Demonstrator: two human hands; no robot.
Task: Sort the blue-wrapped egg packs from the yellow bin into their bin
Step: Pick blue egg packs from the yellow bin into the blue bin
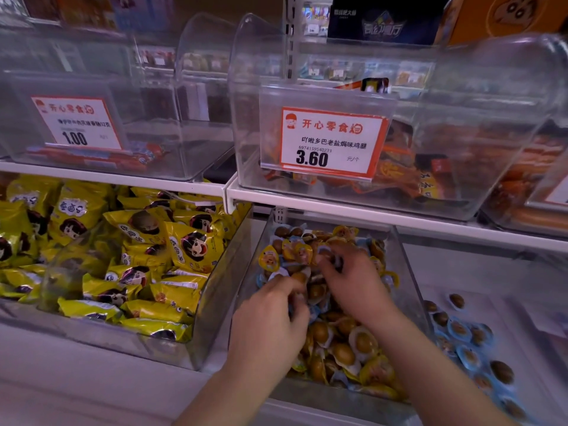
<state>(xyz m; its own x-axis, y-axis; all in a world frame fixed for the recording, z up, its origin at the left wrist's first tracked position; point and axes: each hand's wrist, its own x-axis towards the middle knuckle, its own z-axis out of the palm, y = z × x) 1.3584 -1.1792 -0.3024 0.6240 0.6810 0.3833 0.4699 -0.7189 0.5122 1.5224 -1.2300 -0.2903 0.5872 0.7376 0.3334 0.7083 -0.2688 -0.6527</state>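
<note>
Two hands work in the middle clear bin [408, 272] at lower centre of the frame, which holds a heap of yellow-wrapped egg packs [344, 345] too many to count, with a few blue-wrapped egg packs [313, 312] mixed in. The left hand [270, 318] has its grip curled around blue-edged packs; the right hand [353, 278] has its grip curled into the heap, what it pinches I cannot tell. At lower right, about ten blue-wrapped packs [467, 342] lie in the neighbouring bin. Yellow snack bags [147, 256] fill the left bin. Two price tags [332, 139] hang on the shop shelf [368, 213] above.
</note>
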